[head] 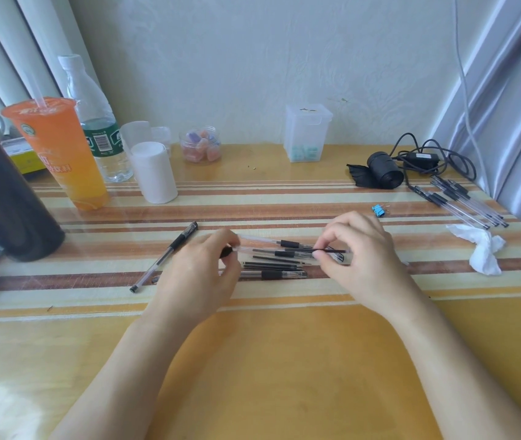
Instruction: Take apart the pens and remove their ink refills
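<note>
My left hand (203, 274) pinches the left end of a clear pen barrel (262, 250) held level above the table. My right hand (359, 255) pinches a thin black ink refill (332, 250) at the barrel's right end. Whether the refill is still partly inside the barrel I cannot tell. Under my hands lies a small heap of pens and loose black refills (273, 265). One whole pen with a black cap (165, 256) lies slanted to the left of the heap. Several more clear pens (465, 204) lie in a bunch at the right edge.
On the striped table (253, 360), an orange drink cup (57, 154), water bottle (95, 119), dark bottle (2, 198) and white roll (154, 173) crowd the back left. A candy jar (200, 144), plastic box (307, 133), black bag roll with cable (384, 169), blue clip (379, 210) and crumpled tissue (484, 249) are also there.
</note>
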